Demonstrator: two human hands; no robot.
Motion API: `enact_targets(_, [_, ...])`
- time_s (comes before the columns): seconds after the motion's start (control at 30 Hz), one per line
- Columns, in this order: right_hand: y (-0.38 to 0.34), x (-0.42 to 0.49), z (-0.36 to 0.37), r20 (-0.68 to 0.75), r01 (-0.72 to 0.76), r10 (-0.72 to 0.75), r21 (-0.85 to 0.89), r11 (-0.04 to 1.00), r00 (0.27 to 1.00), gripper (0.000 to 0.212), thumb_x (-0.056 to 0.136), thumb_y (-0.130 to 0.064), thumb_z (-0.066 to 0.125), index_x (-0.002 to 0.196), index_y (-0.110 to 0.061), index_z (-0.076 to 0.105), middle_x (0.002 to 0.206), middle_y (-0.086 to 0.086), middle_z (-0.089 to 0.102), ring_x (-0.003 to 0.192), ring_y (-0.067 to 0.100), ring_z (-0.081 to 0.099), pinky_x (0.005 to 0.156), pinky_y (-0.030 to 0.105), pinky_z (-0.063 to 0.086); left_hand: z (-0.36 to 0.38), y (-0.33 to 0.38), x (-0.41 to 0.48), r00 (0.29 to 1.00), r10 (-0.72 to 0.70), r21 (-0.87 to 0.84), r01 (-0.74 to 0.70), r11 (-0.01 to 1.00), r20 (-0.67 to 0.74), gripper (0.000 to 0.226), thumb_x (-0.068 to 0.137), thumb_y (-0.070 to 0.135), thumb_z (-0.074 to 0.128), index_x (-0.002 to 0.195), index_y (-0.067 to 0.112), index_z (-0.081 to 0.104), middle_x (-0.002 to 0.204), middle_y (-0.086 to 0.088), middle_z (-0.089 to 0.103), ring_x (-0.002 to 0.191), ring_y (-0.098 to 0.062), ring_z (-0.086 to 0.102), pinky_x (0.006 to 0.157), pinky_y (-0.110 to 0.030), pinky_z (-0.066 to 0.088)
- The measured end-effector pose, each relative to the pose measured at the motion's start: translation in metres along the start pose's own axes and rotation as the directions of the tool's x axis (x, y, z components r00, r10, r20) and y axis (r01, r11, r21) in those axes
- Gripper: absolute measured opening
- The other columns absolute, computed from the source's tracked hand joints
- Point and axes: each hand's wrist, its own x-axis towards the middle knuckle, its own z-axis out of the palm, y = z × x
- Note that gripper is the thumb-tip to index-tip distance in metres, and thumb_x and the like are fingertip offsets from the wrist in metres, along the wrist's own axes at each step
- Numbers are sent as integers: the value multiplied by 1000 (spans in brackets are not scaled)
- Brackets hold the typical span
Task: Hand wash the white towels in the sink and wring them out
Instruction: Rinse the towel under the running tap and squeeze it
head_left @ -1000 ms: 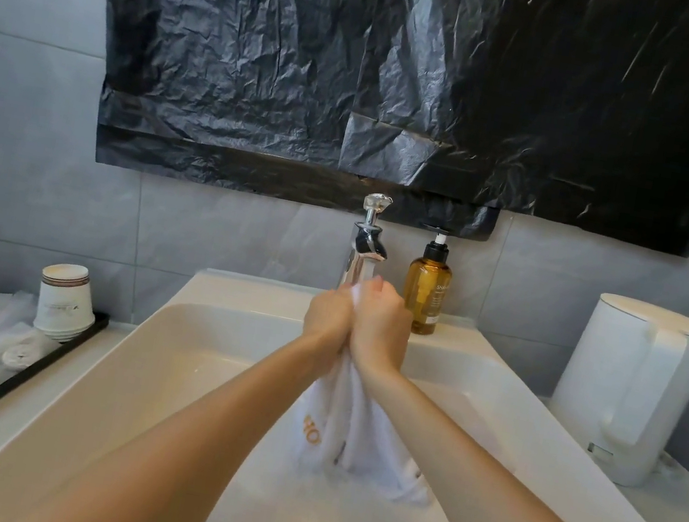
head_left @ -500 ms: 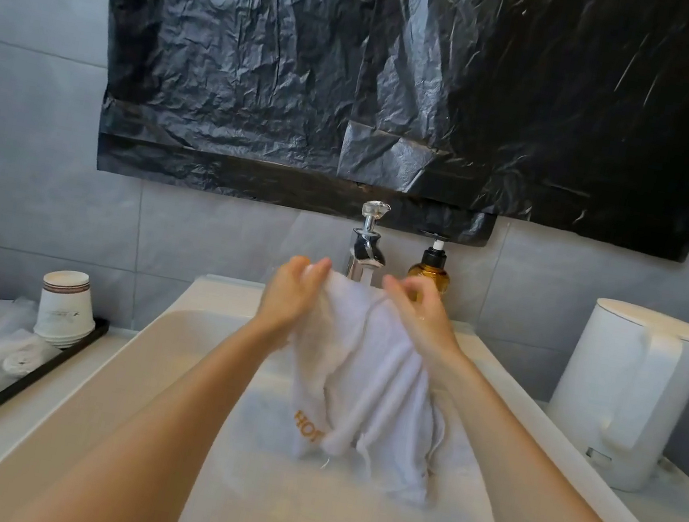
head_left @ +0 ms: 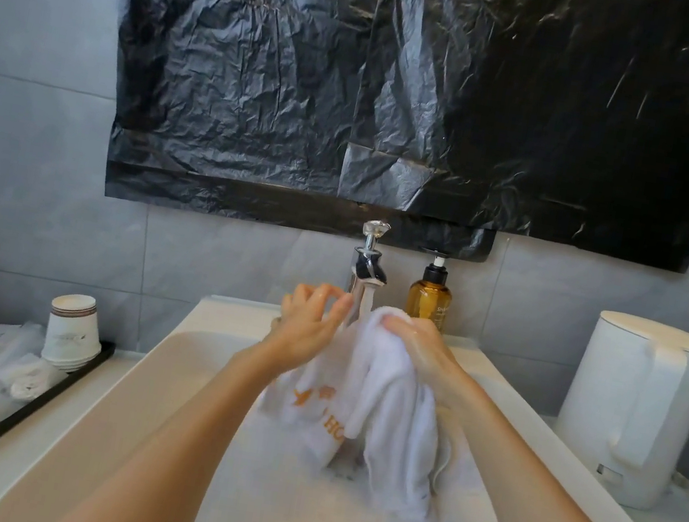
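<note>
As left hand (head_left: 309, 327) lets go, fingers now spread beside faucet (head_left: 365, 273), right hand (head_left: 419, 350) alone bunches white towel (head_left: 377, 407), hanging at 12 o'clock over sudsy sink (head_left: 181, 352); regrip likely, wringing pending.

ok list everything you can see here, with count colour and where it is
towel: one, white with orange lettering, held up over the sink, lower end in the suds
sink: one, white, centre, holding foamy water
tap: one, chrome, behind the sink
pump bottle: one, amber with black pump, right of the tap
kettle: one, white, on the counter to the right
paper cups: a small stack, white with a dark band, on the tray
tray: one, black, left counter, holding wrapped packets
plastic sheet: black, taped on the wall above
left hand: fingers spread, beside the towel
right hand: grip closed on the towel's top
</note>
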Motion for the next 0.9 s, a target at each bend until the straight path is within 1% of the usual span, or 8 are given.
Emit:
enact_targets(0.13, [-5, 8, -2, -55, -164, 197, 363, 917, 979, 33, 73, -46, 64, 86, -15, 63, 95, 14, 62, 95, 29, 61, 97, 39, 47, 19, 23, -22, 906, -6, -260, 128, 957, 423, 31, 102, 48, 29, 126, 33, 38, 113, 23, 50, 104, 3, 50, 80, -3, 41])
enact_targets(0.2, [-7, 10, -3, -45, -194, 236, 431, 881, 971, 30, 91, -39, 57, 87, -9, 58, 89, 12, 59, 86, 23, 59, 84, 27, 48, 29, 18, -26, 887, 19, -336, 156, 929, 462, 35, 99, 55, 29, 125, 35, 42, 114, 19, 57, 103, 3, 55, 80, -8, 47])
enact_targets(0.3, [-7, 6, -1, -117, -147, 206, 385, 911, 972, 23, 93, -36, 58, 88, -14, 63, 87, 9, 61, 89, 26, 60, 88, 36, 47, 36, 15, -20, 938, -68, -432, 220, 874, 339, 51, 94, 65, 37, 122, 25, 53, 116, -2, 63, 102, -18, 62, 87, -33, 53])
enact_targets(0.43, [0, -4, 1, -163, -17, -19, -221, 975, 986, 22, 97, -44, 47, 108, -25, 46, 99, -2, 55, 94, 22, 56, 80, 39, 44, 34, 9, -7, 974, -224, -508, 173, 844, -41, 31, 105, 34, 33, 114, 14, 56, 105, -6, 59, 91, -19, 54, 75, -31, 45])
enact_targets(0.53, [-10, -13, 20, -80, 136, -182, -398, 907, 980, 15, 102, -35, 35, 109, -27, 46, 104, -7, 49, 94, 16, 50, 77, 35, 40, 33, 4, -2, 946, -303, -573, 185, 799, -117, 29, 106, 31, 32, 109, 13, 54, 103, -6, 58, 90, -18, 53, 76, -29, 45])
enact_targets(0.63, [-18, -20, 46, -65, 130, -156, -300, 945, 986, 26, 104, -34, 28, 80, -27, 34, 82, -4, 43, 78, 16, 44, 66, 33, 33, 36, 4, 5, 914, -404, -629, 294, 719, -34, 28, 103, 34, 30, 110, 13, 49, 103, -7, 59, 93, -22, 57, 83, -36, 50])
enact_targets(0.77, [-14, -21, 64, -267, 73, -123, -188, 979, 956, 36, 102, -48, 28, 79, -24, 42, 80, 0, 57, 77, 17, 57, 61, 33, 42, 46, 22, 4, 929, -368, -551, 320, 771, 24, 54, 99, 57, 27, 111, 14, 57, 104, -6, 65, 95, -19, 63, 68, -31, 46])
enact_targets(0.9, [-11, -15, 60, -305, 34, -116, -259, 965, 945, 36, 103, -40, 31, 73, -21, 39, 70, -1, 50, 69, 19, 53, 56, 33, 38, 52, 23, 2, 926, -378, -553, 321, 769, 12, 48, 102, 50, 31, 106, 14, 63, 98, -5, 68, 90, -18, 64, 70, -29, 48])
